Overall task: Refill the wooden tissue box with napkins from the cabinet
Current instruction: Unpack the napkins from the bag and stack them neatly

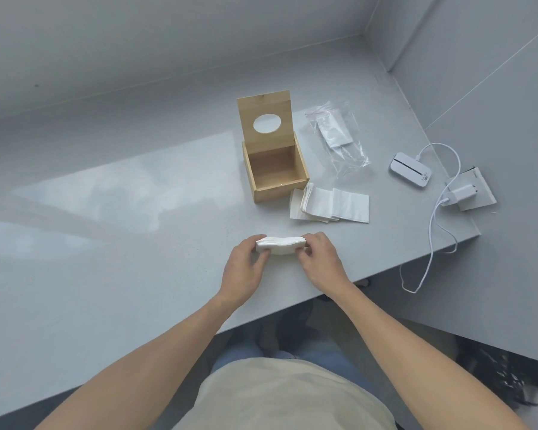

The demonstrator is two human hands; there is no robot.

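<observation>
The wooden tissue box stands open on the grey counter, its lid with an oval hole tilted up at the back and its inside bare. A stack of white napkins stands on edge on the counter in front of the box. My left hand grips its left end and my right hand grips its right end. More white napkins lie fanned out flat just right of the box.
A clear plastic bag lies behind the loose napkins. Further right sit a small white device, a white charger plug on a wall socket and a trailing cable. The counter's front edge runs diagonally close to my wrists.
</observation>
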